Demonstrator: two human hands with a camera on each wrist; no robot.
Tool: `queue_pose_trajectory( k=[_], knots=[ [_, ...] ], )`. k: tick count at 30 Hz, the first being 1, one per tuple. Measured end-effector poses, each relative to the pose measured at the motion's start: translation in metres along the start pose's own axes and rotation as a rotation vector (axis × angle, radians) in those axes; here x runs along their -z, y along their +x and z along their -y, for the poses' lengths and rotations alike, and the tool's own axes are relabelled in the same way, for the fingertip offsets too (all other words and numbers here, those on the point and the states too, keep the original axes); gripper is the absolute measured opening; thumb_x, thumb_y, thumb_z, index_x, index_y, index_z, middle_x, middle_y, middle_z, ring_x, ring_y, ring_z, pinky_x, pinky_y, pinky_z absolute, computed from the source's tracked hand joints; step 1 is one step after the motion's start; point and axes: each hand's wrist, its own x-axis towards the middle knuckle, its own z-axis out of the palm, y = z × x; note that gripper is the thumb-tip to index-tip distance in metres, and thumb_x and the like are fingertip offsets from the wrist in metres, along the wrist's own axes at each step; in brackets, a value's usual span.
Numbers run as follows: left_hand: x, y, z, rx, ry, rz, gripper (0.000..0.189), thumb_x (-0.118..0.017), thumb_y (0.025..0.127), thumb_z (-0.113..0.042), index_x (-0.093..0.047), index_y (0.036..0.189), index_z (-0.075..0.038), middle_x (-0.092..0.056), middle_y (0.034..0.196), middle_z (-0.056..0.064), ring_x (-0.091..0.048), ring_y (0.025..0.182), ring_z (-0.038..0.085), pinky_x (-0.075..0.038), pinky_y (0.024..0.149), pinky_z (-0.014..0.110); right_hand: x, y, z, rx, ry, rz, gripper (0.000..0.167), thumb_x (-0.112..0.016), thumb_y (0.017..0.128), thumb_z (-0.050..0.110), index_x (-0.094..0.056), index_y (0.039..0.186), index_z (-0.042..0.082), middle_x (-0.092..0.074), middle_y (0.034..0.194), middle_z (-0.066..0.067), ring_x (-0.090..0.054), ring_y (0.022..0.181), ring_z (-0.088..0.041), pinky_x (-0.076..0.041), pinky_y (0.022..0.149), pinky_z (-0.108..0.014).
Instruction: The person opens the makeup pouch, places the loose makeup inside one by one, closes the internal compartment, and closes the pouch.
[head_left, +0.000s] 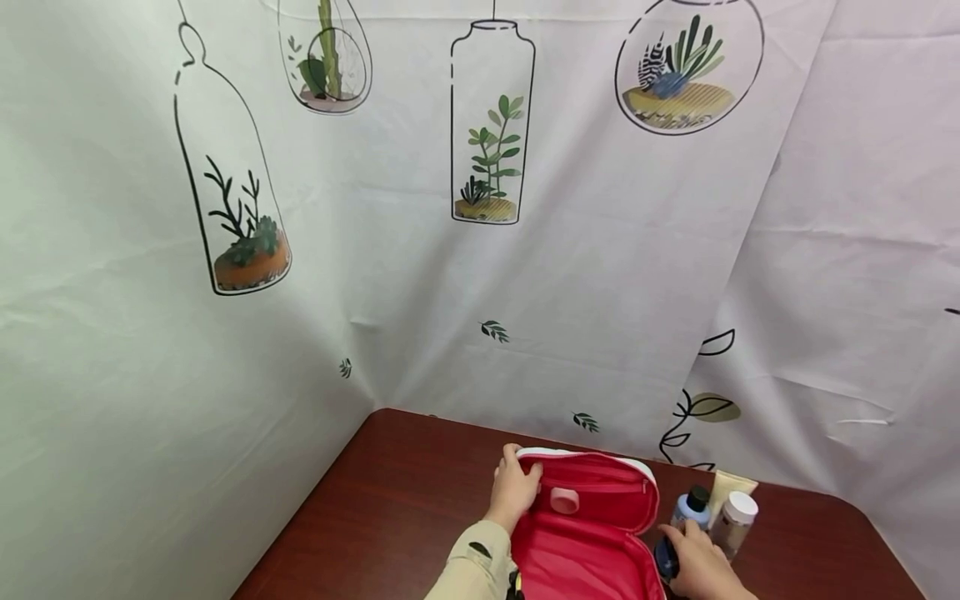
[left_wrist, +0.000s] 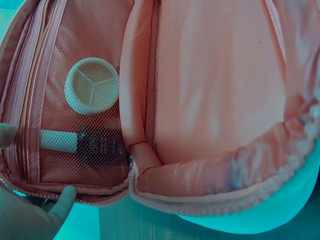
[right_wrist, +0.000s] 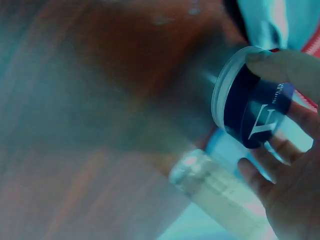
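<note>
A cosmetic bag [head_left: 570, 558] with a red lining lies unzipped on the table, its lid raised. My left hand [head_left: 513, 487] grips the lid's left edge, thumb on the inner side. Behind the lid's mesh pocket [left_wrist: 100, 35] sit a round, three-part case [left_wrist: 92, 85] and a small bottle with a white cap [left_wrist: 60, 141]. Just right of the bag, my right hand [head_left: 697, 562] holds a dark blue jar [right_wrist: 257, 107] with a clear rim, thumb on one side and fingers round the other. Part of the jar is hidden by the hand.
Beyond the right hand stand a blue bottle with a black cap [head_left: 692, 507], a cream tube [head_left: 727, 487] and a clear bottle with a white lid [head_left: 735, 521]. The brown table [head_left: 420, 483] meets a printed cloth backdrop [head_left: 600, 292] behind and at the left.
</note>
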Motion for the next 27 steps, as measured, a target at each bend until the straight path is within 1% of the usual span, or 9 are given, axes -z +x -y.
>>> queue_pose_trajectory(
  k=[2,4,7,10,14,17,20,25,27],
  knots=[
    [-0.001,-0.001,-0.001,0.0,0.005,-0.006,0.039,-0.067,0.082,-0.023,-0.043,0.11,-0.01,-0.054,0.1,0.012,-0.05,0.093,0.033,-0.043,0.077,0.046,0.005,-0.002,0.004,0.004,0.05,-0.04,0.065,-0.084,0.053,0.011,-0.058,0.111,-0.002,-0.044,0.096,-0.02,-0.052,0.081,-0.03,-0.046,0.066,-0.048],
    [-0.002,-0.002,-0.002,0.0,0.015,-0.015,0.043,-0.069,0.08,-0.025,-0.043,0.112,-0.009,-0.053,0.102,0.013,-0.05,0.094,0.034,-0.043,0.078,0.048,0.01,-0.002,0.007,0.017,0.074,-0.079,0.064,-0.086,0.05,0.016,-0.057,0.105,-0.001,-0.042,0.092,-0.02,-0.051,0.076,-0.028,-0.046,0.063,-0.045],
    [-0.004,-0.003,-0.002,-0.001,0.025,-0.031,0.05,-0.072,0.077,-0.028,-0.043,0.114,-0.008,-0.052,0.104,0.014,-0.048,0.096,0.034,-0.042,0.078,0.049,0.019,-0.002,0.012,0.021,0.069,-0.112,0.066,-0.09,0.044,0.022,-0.055,0.097,0.003,-0.048,0.087,-0.016,-0.053,0.074,-0.026,-0.047,0.063,-0.044],
    [-0.006,-0.004,-0.003,-0.007,0.034,-0.045,0.056,-0.074,0.075,-0.03,-0.043,0.114,-0.006,-0.051,0.104,0.015,-0.047,0.097,0.034,-0.042,0.079,0.05,0.027,0.0,0.015,0.029,0.059,-0.12,0.065,-0.091,0.043,0.02,-0.053,0.094,0.007,-0.056,0.082,-0.009,-0.055,0.073,-0.025,-0.047,0.064,-0.044],
    [-0.008,-0.004,-0.002,-0.011,0.038,-0.048,0.059,-0.075,0.073,-0.031,-0.042,0.114,-0.006,-0.05,0.103,0.013,-0.046,0.098,0.033,-0.041,0.08,0.049,0.033,0.0,0.017,0.042,0.083,-0.13,0.056,-0.087,0.05,0.011,-0.056,0.096,0.008,-0.062,0.086,-0.008,-0.058,0.077,-0.025,-0.048,0.067,-0.046],
    [-0.009,-0.004,-0.001,-0.011,0.038,-0.047,0.061,-0.076,0.072,-0.031,-0.041,0.114,-0.006,-0.05,0.102,0.013,-0.046,0.098,0.032,-0.04,0.08,0.05,0.038,-0.001,0.021,0.057,0.103,-0.157,0.049,-0.083,0.056,0.007,-0.06,0.099,0.008,-0.063,0.093,-0.011,-0.059,0.084,-0.027,-0.047,0.071,-0.048],
    [-0.01,-0.003,0.0,-0.011,0.039,-0.045,0.062,-0.077,0.071,-0.031,-0.041,0.115,-0.006,-0.049,0.103,0.012,-0.045,0.099,0.032,-0.04,0.08,0.05,0.043,-0.001,0.028,0.095,0.115,-0.199,0.043,-0.079,0.061,0.004,-0.062,0.101,0.008,-0.063,0.097,-0.012,-0.058,0.09,-0.03,-0.046,0.075,-0.049],
    [-0.009,-0.005,-0.002,-0.007,0.046,-0.042,0.065,-0.078,0.069,-0.032,-0.04,0.115,-0.006,-0.048,0.103,0.011,-0.045,0.099,0.032,-0.04,0.08,0.05,0.049,-0.001,0.043,0.151,0.119,-0.267,0.039,-0.073,0.067,0.005,-0.063,0.104,0.012,-0.061,0.096,-0.007,-0.057,0.088,-0.026,-0.045,0.074,-0.046],
    [-0.008,-0.006,-0.003,-0.005,0.047,-0.042,0.066,-0.079,0.068,-0.032,-0.04,0.114,-0.007,-0.048,0.102,0.011,-0.045,0.099,0.032,-0.039,0.08,0.05,0.049,0.0,0.05,0.155,0.136,-0.297,0.038,-0.072,0.07,0.006,-0.064,0.106,0.014,-0.06,0.094,-0.003,-0.056,0.085,-0.022,-0.045,0.072,-0.043]
  ],
)
